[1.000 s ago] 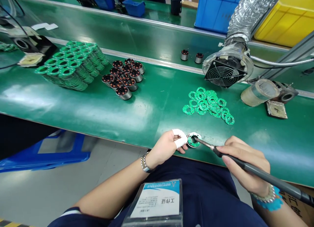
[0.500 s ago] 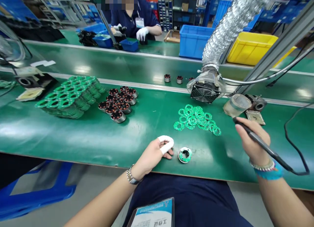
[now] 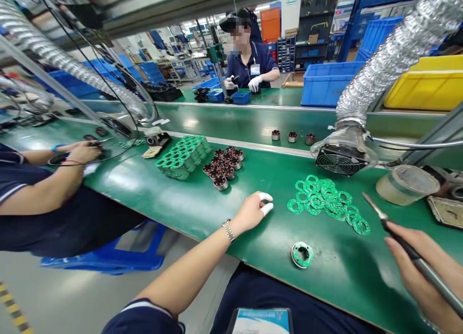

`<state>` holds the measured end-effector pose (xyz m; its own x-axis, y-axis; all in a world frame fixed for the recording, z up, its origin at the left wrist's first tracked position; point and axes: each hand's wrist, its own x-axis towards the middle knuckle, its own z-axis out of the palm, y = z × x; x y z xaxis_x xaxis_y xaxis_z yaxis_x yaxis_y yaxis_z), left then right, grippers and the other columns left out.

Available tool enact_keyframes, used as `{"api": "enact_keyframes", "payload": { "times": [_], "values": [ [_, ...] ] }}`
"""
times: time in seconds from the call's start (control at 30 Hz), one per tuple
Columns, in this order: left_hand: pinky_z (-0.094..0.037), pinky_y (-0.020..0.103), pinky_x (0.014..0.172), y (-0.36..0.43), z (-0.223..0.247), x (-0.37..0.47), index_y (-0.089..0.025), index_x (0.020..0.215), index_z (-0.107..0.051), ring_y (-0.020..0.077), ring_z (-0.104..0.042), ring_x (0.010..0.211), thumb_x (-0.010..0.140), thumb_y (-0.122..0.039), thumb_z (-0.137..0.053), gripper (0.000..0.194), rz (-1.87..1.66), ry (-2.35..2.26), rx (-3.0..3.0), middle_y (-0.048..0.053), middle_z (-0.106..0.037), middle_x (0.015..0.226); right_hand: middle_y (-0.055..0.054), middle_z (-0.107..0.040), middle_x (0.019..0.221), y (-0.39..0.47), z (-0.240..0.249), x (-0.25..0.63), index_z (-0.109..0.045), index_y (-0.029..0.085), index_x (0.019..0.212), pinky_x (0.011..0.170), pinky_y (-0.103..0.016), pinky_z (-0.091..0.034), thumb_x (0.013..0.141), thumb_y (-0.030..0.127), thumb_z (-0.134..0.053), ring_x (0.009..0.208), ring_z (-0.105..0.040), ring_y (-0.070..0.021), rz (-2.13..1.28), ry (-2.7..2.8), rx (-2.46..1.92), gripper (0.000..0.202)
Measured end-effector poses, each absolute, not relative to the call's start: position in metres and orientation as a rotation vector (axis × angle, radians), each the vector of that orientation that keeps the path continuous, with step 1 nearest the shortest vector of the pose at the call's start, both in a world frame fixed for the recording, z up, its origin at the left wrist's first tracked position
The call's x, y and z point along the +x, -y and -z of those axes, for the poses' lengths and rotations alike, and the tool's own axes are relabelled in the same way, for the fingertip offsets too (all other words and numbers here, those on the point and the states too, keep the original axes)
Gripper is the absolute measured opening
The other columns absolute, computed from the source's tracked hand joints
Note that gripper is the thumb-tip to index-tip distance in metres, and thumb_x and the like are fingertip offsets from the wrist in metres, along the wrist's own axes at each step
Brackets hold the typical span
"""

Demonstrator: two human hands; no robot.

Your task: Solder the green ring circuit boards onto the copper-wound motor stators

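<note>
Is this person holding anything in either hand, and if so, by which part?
The right hand holds a soldering iron by its dark handle, behind the metal tip. Nothing shows in the left hand.

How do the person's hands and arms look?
The left hand has white covers on thumb and forefinger; its wrist, a silver-and-gold linked metal band; its arm, a short navy sleeve with white stripe. The right hand shows no finger covers; its sleeve is unseen.
</note>
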<state>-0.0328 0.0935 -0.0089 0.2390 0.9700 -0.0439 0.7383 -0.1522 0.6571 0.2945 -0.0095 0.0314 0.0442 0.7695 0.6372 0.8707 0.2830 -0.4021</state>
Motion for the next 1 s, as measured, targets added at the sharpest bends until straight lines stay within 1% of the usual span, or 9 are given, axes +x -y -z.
{"api": "enact_keyframes", "payload": {
  "times": [0.17, 0.27, 0.37, 0.5, 0.6, 0.73, 0.83, 0.93, 1.0],
  "values": [
    [-0.045, 0.032, 0.083, -0.132, 0.016, -0.060, -0.016, 0.103, -0.062, 0.0187, -0.060, 0.082, 0.080, -0.017, -0.053, 0.025, -0.516, -1.811, 2.039, 0.009, -0.060, 0.102, -0.004, -0.066, 0.090, 0.014, -0.013, 0.276, -0.064, 0.021, 0.097, 0.074, -0.032, -0.049, 0.081, 0.030, -0.059, 0.075, -0.064, -0.0190, -0.002, 1.704, -1.409, 0.019],
    [-0.045, 0.032, 0.082, -0.161, 0.020, -0.064, -0.017, 0.105, -0.063, 0.0198, -0.060, 0.084, 0.080, -0.021, -0.056, 0.026, -0.466, -1.891, 2.038, 0.008, -0.060, 0.101, -0.004, -0.066, 0.091, 0.012, -0.007, 0.267, -0.064, 0.021, 0.098, 0.074, -0.030, -0.049, 0.081, 0.026, -0.059, 0.075, -0.064, -0.0177, -0.041, 1.733, -1.345, 0.018],
    [-0.045, 0.030, 0.080, -0.180, 0.021, -0.059, -0.018, 0.096, -0.066, 0.0198, -0.060, 0.085, 0.079, -0.025, -0.058, 0.020, -0.409, -1.908, 2.027, 0.007, -0.063, 0.096, -0.003, -0.067, 0.091, 0.011, -0.006, 0.261, -0.063, 0.021, 0.099, 0.073, -0.029, -0.050, 0.081, 0.025, -0.058, 0.075, -0.065, -0.0178, -0.068, 1.787, -1.312, 0.019],
    [-0.045, 0.030, 0.080, -0.184, 0.023, -0.050, -0.016, 0.087, -0.066, 0.0209, -0.061, 0.088, 0.080, -0.020, -0.056, 0.013, -0.354, -1.904, 2.019, 0.009, -0.063, 0.096, -0.004, -0.067, 0.092, 0.010, -0.004, 0.261, -0.062, 0.022, 0.099, 0.070, -0.030, -0.051, 0.082, 0.034, -0.056, 0.076, -0.066, -0.0199, -0.076, 1.818, -1.365, 0.021],
    [-0.044, 0.033, 0.083, -0.177, 0.024, -0.049, -0.014, 0.090, -0.064, 0.0223, -0.059, 0.094, 0.081, -0.017, -0.055, 0.013, -0.346, -1.896, 2.016, 0.012, -0.059, 0.104, -0.004, -0.067, 0.092, 0.006, -0.001, 0.263, -0.063, 0.023, 0.098, 0.068, -0.031, -0.052, 0.082, 0.040, -0.054, 0.076, -0.066, -0.0211, -0.065, 1.782, -1.430, 0.025],
    [-0.048, 0.039, 0.083, -0.177, 0.019, -0.051, -0.015, 0.108, -0.056, 0.0206, -0.057, 0.097, 0.086, -0.027, -0.053, 0.025, -0.389, -1.828, 2.001, 0.009, -0.056, 0.112, -0.003, -0.069, 0.093, 0.002, 0.003, 0.263, -0.063, 0.024, 0.097, 0.068, -0.031, -0.054, 0.083, 0.041, -0.052, 0.078, -0.068, -0.0223, -0.028, 1.809, -1.427, 0.025],
    [-0.050, 0.040, 0.080, -0.196, 0.001, -0.044, -0.015, 0.113, -0.052, 0.0194, -0.057, 0.096, 0.088, -0.031, -0.051, 0.030, -0.476, -1.749, 1.992, 0.008, -0.056, 0.113, -0.002, -0.069, 0.093, -0.001, 0.006, 0.263, -0.062, 0.024, 0.097, 0.069, -0.033, -0.057, 0.083, 0.040, -0.051, 0.079, -0.068, -0.0229, 0.034, 1.829, -1.419, 0.024],
    [-0.047, 0.037, 0.084, -0.230, -0.036, -0.032, -0.013, 0.107, -0.057, 0.0191, -0.059, 0.091, 0.082, -0.021, -0.059, 0.027, -0.668, -1.662, 1.983, 0.009, -0.061, 0.103, -0.002, -0.070, 0.093, -0.004, 0.012, 0.267, -0.063, 0.024, 0.098, 0.069, -0.033, -0.059, 0.082, 0.039, -0.052, 0.078, -0.069, -0.0236, 0.114, 1.842, -1.393, 0.025],
    [-0.046, 0.032, 0.086, -0.257, -0.070, -0.025, -0.013, 0.111, -0.057, 0.0181, -0.061, 0.087, 0.073, -0.011, -0.066, 0.040, -0.860, -1.597, 1.949, 0.010, -0.063, 0.102, -0.001, -0.071, 0.090, -0.007, 0.015, 0.274, -0.063, 0.026, 0.099, 0.065, -0.032, -0.061, 0.080, 0.038, -0.055, 0.073, -0.070, -0.0233, 0.177, 1.859, -1.336, 0.025]
  ]
}}
